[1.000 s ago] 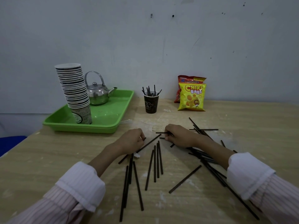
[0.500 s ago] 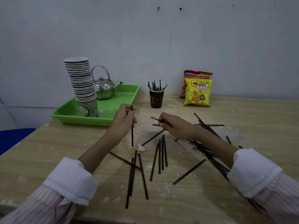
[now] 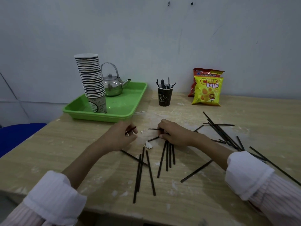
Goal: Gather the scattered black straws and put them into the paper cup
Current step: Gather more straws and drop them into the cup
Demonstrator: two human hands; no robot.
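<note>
— Why is the left hand (image 3: 120,137) curled?
— Its grip holds one black straw (image 3: 131,130). The right hand (image 3: 172,134) pinches another, I think to bunch them
— Where do they go?
— The paper cup (image 3: 164,97), at 12 o'clock. Loose straws (image 3: 150,172) lie on the counter (image 3: 81,152) at 6 o'clock

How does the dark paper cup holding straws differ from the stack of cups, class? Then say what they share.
The dark paper cup stands alone on the table; the stack of cups stands on the green tray. The dark paper cup holds black straws; the stack of cups shows none. The dark paper cup stands straight; the stack of cups leans. Both stand mouth up.
</note>
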